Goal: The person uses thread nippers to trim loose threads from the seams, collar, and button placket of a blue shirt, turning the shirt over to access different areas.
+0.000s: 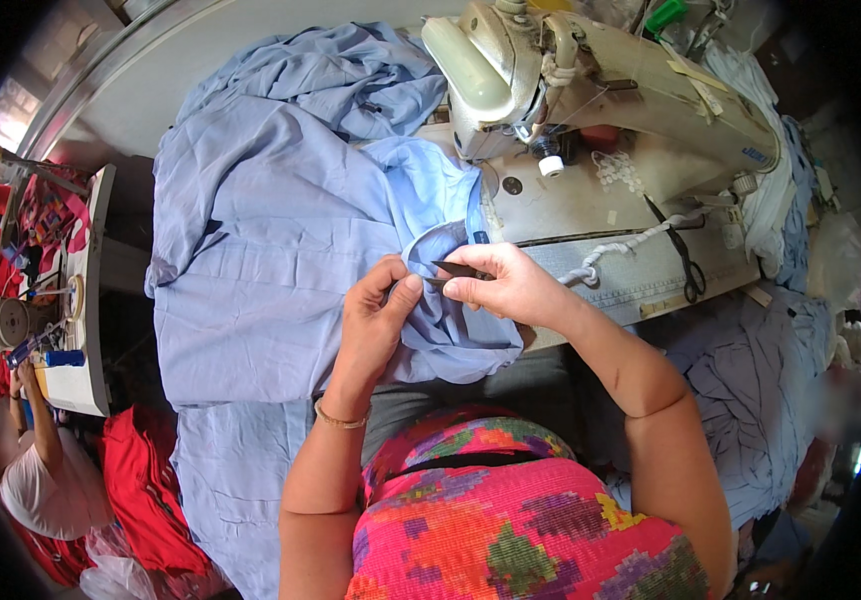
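Note:
A light blue shirt (260,250) spreads over the sewing table and hangs toward my lap. My left hand (378,308) pinches the edge of its collar (432,250) between thumb and fingers. Close beside it, my right hand (500,280) is closed on small dark thread snips (458,270); their blades point left at the collar edge near my left fingertips. Whether the blades touch the cloth I cannot tell. Behind the hands stands a sewing machine (610,90), its needle area to the right of the shirt.
Black-handled scissors (688,270) and a twisted white cloth strip (630,243) lie on the table (560,205) at right. More blue garments (750,390) are heaped right of my lap. At far left, a person (55,480) works at another machine beside red fabric (155,490).

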Demonstrator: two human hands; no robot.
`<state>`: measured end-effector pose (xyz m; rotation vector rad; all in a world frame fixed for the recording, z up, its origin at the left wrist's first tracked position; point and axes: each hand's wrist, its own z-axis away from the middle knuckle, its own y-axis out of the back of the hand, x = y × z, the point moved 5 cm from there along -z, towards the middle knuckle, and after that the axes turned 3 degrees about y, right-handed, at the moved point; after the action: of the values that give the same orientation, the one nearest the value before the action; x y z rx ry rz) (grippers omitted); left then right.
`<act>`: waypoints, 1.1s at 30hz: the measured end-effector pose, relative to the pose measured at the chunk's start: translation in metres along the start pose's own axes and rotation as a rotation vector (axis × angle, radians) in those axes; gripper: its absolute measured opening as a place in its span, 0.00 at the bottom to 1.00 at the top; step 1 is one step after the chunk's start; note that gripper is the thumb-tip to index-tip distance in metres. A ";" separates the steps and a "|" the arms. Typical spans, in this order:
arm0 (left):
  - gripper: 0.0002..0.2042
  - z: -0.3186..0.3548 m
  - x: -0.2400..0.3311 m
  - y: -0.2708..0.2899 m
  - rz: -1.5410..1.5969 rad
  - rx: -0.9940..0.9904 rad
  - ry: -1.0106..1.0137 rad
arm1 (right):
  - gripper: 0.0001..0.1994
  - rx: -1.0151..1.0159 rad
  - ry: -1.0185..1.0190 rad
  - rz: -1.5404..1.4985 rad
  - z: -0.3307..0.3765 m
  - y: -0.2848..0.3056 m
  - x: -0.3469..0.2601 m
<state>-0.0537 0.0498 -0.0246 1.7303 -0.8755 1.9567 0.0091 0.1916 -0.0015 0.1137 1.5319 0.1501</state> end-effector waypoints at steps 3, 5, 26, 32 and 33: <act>0.08 0.001 0.003 -0.001 -0.001 -0.003 0.007 | 0.09 0.065 0.136 0.224 0.003 -0.001 -0.006; 0.08 0.001 0.003 0.001 -0.007 0.002 -0.001 | 0.09 0.128 0.258 0.733 0.009 -0.003 -0.029; 0.11 -0.001 0.002 0.001 -0.136 0.042 -0.036 | 0.05 0.242 0.610 1.144 0.008 -0.015 -0.025; 0.10 0.001 0.007 0.000 -0.179 0.048 -0.053 | 0.06 0.233 0.612 1.121 0.007 -0.015 -0.025; 0.10 0.001 0.006 0.001 -0.179 0.049 -0.050 | 0.06 0.236 0.611 1.107 0.006 -0.015 -0.024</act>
<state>-0.0545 0.0481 -0.0184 1.8252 -0.6680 1.8395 0.0150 0.1728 0.0197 1.1936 1.9277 0.9461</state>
